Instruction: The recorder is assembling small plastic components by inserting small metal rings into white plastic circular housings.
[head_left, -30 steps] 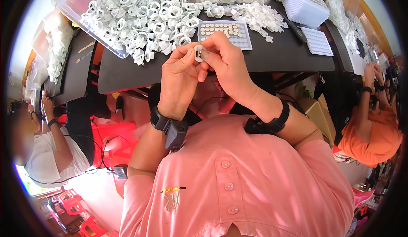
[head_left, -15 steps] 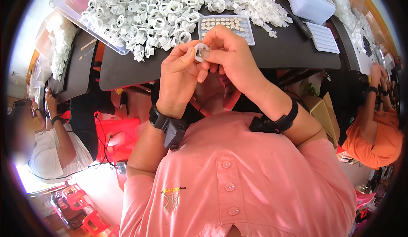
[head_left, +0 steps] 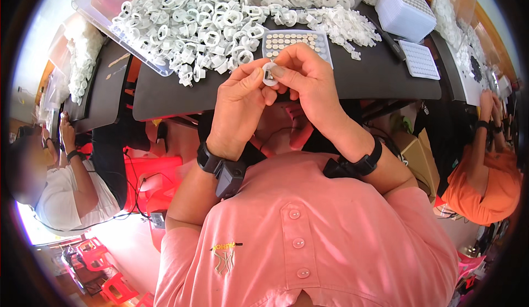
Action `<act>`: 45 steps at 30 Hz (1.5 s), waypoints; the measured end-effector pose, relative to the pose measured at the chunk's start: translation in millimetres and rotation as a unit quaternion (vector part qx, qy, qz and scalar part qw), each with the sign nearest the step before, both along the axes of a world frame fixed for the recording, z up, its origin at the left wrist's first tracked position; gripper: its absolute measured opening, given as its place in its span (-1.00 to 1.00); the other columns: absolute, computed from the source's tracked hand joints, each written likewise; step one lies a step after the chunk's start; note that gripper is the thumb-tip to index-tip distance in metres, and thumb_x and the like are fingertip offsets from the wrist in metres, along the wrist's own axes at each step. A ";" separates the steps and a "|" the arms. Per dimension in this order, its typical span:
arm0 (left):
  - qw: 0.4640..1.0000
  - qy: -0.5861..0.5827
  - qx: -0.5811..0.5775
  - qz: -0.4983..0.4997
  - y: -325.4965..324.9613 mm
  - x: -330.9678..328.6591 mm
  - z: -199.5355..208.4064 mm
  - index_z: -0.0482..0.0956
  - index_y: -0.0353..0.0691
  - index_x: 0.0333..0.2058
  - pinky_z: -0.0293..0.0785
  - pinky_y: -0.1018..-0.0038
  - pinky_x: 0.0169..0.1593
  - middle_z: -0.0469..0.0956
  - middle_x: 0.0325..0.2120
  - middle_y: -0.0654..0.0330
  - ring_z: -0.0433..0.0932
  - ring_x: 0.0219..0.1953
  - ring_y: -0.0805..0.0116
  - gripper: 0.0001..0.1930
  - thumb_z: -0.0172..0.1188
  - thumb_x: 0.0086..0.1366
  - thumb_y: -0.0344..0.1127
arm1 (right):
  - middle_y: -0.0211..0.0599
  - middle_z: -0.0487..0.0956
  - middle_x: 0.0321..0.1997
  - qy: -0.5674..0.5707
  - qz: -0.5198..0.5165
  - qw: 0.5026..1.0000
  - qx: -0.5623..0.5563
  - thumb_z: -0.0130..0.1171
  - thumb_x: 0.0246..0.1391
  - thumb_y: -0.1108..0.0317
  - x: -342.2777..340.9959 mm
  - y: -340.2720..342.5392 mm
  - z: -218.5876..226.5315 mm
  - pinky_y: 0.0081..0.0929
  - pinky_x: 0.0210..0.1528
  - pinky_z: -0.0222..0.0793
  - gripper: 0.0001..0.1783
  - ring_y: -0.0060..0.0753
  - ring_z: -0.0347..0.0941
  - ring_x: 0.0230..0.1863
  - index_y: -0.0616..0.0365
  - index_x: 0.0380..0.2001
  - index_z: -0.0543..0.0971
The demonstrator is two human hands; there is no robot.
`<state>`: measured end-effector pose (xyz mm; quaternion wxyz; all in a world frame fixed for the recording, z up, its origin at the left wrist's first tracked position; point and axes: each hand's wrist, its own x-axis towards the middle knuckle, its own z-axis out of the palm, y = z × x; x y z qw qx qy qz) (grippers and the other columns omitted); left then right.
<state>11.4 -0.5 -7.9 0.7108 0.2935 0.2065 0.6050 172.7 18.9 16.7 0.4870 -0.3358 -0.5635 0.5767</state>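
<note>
A small round white plastic part [head_left: 268, 81] with a dark slot in its middle is held between both hands, just off the table's near edge. My left hand [head_left: 242, 95] pinches its left side between thumb and fingers. My right hand [head_left: 308, 81] is closed at its right side, the thumb pressed over the face of the part. Whether the right fingers hold a second small piece is hidden. Just beyond the hands lies a white tray [head_left: 329, 53] with rows of round, pale, coin-like discs.
A heap of white ring-shaped parts [head_left: 193, 26] spills from a clear bin [head_left: 138, 53] onto the dark table [head_left: 176, 95]. Small white pieces [head_left: 344, 28] lie to the right, near stacked trays [head_left: 405, 9] and a single tray [head_left: 420, 60]. Co-workers sit left [head_left: 77, 191] and right [head_left: 479, 180].
Both hands and the round part sit slightly lower and further right in view. My right thumb has shifted upward over the part, and its dark slot shows more clearly.
</note>
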 end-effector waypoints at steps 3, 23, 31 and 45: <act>0.999 0.042 0.001 -0.006 -2.7 -1.7 0.6 0.51 -0.33 0.04 0.37 0.53 -0.33 0.58 -0.19 0.12 0.52 -0.24 0.33 -0.68 0.17 0.37 -0.32 | -0.46 0.54 -0.43 0.009 0.005 1.000 0.014 0.19 0.24 0.38 4.1 0.9 -0.4 -0.66 -0.42 0.27 -0.87 -0.71 0.40 -0.46 0.18 -0.27 0.48; 0.995 0.079 0.044 0.038 2.8 6.1 6.2 0.57 -0.44 -0.02 0.55 0.51 -0.39 0.61 -0.28 0.08 0.59 -0.36 0.37 -0.68 0.25 0.24 -0.60 | -0.38 0.55 -0.33 -0.025 0.021 0.997 0.068 0.13 0.31 0.38 11.0 1.7 -8.7 -0.60 -0.21 0.42 -0.82 -0.64 0.45 -0.33 0.25 -0.13 0.44; 0.987 0.112 0.101 0.049 6.3 7.6 -8.7 0.56 -0.40 0.03 0.54 0.56 -0.43 0.58 -0.21 0.11 0.56 -0.34 0.42 -0.64 0.28 0.25 -0.50 | -0.30 0.57 -0.28 -0.054 -0.016 0.993 0.107 0.11 0.32 0.41 6.8 0.7 -13.1 -0.63 -0.34 0.44 -0.81 -0.62 0.49 -0.42 0.29 -0.10 0.42; 0.996 0.061 0.059 0.042 1.8 7.0 -3.9 0.59 -0.35 0.01 0.52 0.59 -0.40 0.57 -0.28 0.18 0.56 -0.46 0.45 -0.69 0.23 0.27 -0.58 | -0.32 0.58 -0.27 -0.061 -0.063 0.985 0.152 0.16 0.28 0.42 2.5 -0.7 -22.8 -0.63 -0.29 0.45 -0.76 -0.63 0.52 -0.31 0.26 -0.07 0.40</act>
